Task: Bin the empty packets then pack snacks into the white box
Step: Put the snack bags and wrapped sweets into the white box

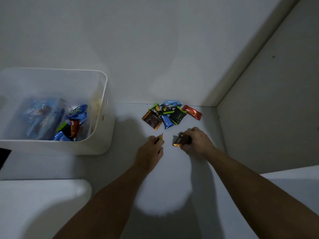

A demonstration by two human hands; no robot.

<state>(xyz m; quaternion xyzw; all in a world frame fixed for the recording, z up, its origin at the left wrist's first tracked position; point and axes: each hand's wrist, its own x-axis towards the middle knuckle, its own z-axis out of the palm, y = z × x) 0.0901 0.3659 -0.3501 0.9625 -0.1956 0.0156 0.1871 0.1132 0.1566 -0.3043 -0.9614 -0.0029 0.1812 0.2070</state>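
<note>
A white box stands at the left with several snack packets inside, blue, red and green ones. A small heap of snacks lies on the white surface near the back wall: a brown packet, a blue one, a black-and-green one and a red one. Just in front of the heap, my left hand is closed on a small packet with orange and green edges. My right hand grips a brown packet.
A wall corner closes off the surface behind and to the right of the heap. A white rounded object fills the lower left. A dark item shows at the left edge. A ledge sits at the right.
</note>
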